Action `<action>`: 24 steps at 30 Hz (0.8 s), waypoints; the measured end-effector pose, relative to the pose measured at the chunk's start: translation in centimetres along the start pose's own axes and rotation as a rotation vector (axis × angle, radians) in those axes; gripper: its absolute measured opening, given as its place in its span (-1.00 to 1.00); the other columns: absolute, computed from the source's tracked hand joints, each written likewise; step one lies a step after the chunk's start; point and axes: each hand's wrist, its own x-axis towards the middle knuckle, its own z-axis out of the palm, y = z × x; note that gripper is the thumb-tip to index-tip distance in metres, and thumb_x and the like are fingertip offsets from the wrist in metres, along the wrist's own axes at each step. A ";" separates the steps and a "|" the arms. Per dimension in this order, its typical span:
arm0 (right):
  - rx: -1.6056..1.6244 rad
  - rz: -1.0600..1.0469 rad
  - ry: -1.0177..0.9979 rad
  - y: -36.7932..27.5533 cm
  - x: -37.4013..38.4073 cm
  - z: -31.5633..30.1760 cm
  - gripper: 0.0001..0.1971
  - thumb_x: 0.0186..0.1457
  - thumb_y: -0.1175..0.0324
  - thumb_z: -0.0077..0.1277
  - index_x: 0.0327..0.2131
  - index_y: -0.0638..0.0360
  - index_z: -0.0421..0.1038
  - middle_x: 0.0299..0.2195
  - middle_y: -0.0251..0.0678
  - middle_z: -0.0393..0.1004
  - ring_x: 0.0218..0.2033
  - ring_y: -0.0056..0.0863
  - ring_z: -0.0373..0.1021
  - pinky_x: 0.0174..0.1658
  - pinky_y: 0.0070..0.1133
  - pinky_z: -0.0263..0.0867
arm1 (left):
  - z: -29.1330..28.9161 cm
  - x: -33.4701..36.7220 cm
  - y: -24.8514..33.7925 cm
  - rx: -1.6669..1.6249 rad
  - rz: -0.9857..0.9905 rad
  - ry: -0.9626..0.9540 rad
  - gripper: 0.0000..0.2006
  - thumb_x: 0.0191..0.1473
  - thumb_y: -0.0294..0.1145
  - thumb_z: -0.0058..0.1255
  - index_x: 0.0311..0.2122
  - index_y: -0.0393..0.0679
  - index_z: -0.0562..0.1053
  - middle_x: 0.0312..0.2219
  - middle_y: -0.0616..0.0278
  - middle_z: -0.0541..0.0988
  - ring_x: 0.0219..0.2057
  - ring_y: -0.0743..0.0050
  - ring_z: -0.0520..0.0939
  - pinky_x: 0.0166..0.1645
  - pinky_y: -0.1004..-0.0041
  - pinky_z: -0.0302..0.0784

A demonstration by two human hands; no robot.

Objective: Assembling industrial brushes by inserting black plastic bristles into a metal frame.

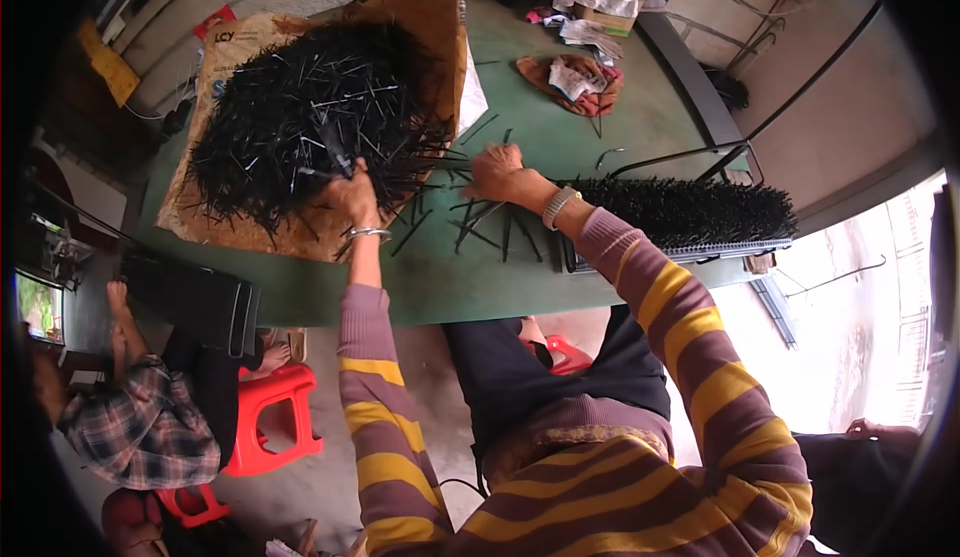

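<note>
A few black sticks (335,152) are gripped in the left hand (352,197), right at the edge of the big pile (300,117). Loose sticks (480,222) on the green counter (600,127) are pressed under the right hand (497,174), fingers curled. A filled rack (690,215) is seen just right.

Head-worn fisheye view, looking steeply down over the person's own chest and arms.

The camera sits above the striped sleeves, which come in from the lower edge, and faces forward and down onto the green desk (560,137), near enough that the hands fall mid-frame. The desk's near edge curves across the middle; its far edge bends along the top rim. Floor and a red stool (275,412) show below the near edge. Only this one view is given.
</note>
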 end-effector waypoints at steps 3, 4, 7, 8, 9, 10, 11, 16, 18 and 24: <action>0.318 -0.041 0.357 -2.6 2.6 0.0 -0.48 -0.10 -0.15 0.18 -0.30 0.14 0.55 -0.25 -0.19 0.58 -0.19 -0.10 0.48 -0.24 -0.20 0.39 | -1.8 1.9 -2.3 -0.087 -0.076 0.023 -0.46 -0.10 0.17 0.23 -0.53 -0.25 0.53 -0.65 0.07 0.60 -0.68 0.25 0.59 -0.45 0.27 0.53; 0.480 -0.049 0.323 -2.1 4.0 1.0 -0.45 -0.09 -0.17 0.17 -0.28 0.16 0.55 -0.23 -0.13 0.57 -0.16 -0.12 0.49 -0.16 -0.25 0.40 | -1.3 1.3 -0.6 -0.101 -0.061 0.007 -0.46 -0.10 0.17 0.23 -0.53 -0.25 0.53 -0.65 0.07 0.60 -0.68 0.25 0.59 -0.45 0.27 0.53; 0.666 -0.011 0.331 -4.6 5.9 2.0 -0.43 -0.07 -0.18 0.16 -0.27 0.21 0.54 -0.21 -0.05 0.56 -0.13 -0.11 0.49 -0.09 -0.29 0.40 | -0.6 0.5 1.6 -0.228 -0.247 -0.133 -0.55 -0.05 0.02 0.25 -0.58 -0.23 0.49 -0.72 0.19 0.53 -0.78 0.40 0.52 -0.71 0.44 0.39; 0.693 0.047 0.372 -7.0 5.7 2.0 -0.43 -0.07 -0.18 0.15 -0.29 0.22 0.53 -0.22 -0.03 0.55 -0.13 -0.09 0.49 -0.08 -0.28 0.39 | -1.2 1.3 0.7 -0.294 -0.252 -0.166 -0.61 -0.04 -0.09 0.26 -0.60 -0.22 0.47 -0.75 0.23 0.50 -0.81 0.42 0.49 -0.78 0.48 0.33; 0.684 0.115 0.408 -8.2 5.5 2.0 -0.43 -0.06 -0.18 0.15 -0.28 0.21 0.52 -0.22 -0.04 0.56 -0.13 -0.07 0.48 -0.07 -0.28 0.39 | -1.2 1.3 0.3 -0.276 -0.251 -0.155 -0.64 -0.04 -0.13 0.25 -0.61 -0.21 0.46 -0.75 0.25 0.49 -0.81 0.43 0.47 -0.79 0.48 0.32; 0.685 0.109 0.407 -8.8 5.8 1.5 -0.43 -0.06 -0.18 0.15 -0.28 0.21 0.52 -0.22 -0.04 0.56 -0.13 -0.07 0.48 -0.07 -0.28 0.39 | -1.0 1.2 0.0 -0.260 -0.250 -0.147 -0.65 -0.04 -0.16 0.25 -0.62 -0.20 0.45 -0.76 0.26 0.48 -0.82 0.44 0.45 -0.81 0.48 0.31; 0.729 0.194 0.401 -9.2 5.9 1.1 -0.40 -0.06 -0.23 0.13 -0.27 0.21 0.52 -0.21 -0.03 0.56 -0.12 -0.09 0.48 -0.07 -0.29 0.39 | -0.5 0.9 -0.1 -0.368 -0.238 -0.142 -0.67 -0.04 -0.20 0.25 -0.63 -0.19 0.44 -0.74 0.26 0.49 -0.81 0.46 0.44 -0.79 0.47 0.35; 0.838 0.225 0.230 -8.7 5.7 0.1 -0.26 -0.11 -0.37 0.08 -0.29 0.26 0.55 -0.22 -0.01 0.57 -0.13 -0.12 0.50 -0.09 -0.32 0.40 | 2.7 -0.4 -0.7 -0.498 -0.483 -0.422 -0.70 -0.03 -0.17 0.25 -0.50 -0.22 0.49 -0.55 0.24 0.57 -0.67 0.46 0.50 -0.69 0.45 0.40; 0.912 0.255 0.126 -5.8 6.1 1.4 -0.21 -0.16 -0.43 0.08 -0.32 0.28 0.56 -0.26 0.01 0.58 -0.18 -0.11 0.53 -0.14 -0.33 0.42 | 5.4 -3.2 0.7 -0.562 -0.595 -0.546 -0.68 0.04 -0.11 0.21 -0.36 -0.20 0.54 -0.45 0.26 0.61 -0.54 0.49 0.56 -0.48 0.49 0.51; 0.829 0.086 0.300 -2.8 4.4 1.1 -0.36 -0.06 -0.26 0.07 -0.38 0.26 0.55 -0.34 0.06 0.56 -0.26 -0.05 0.52 -0.22 -0.25 0.43 | 6.3 -7.7 2.0 -1.077 -0.508 -0.643 -0.43 0.14 0.11 0.06 0.02 -0.21 0.45 -0.15 0.27 0.59 -0.15 0.43 0.57 -0.02 0.42 0.50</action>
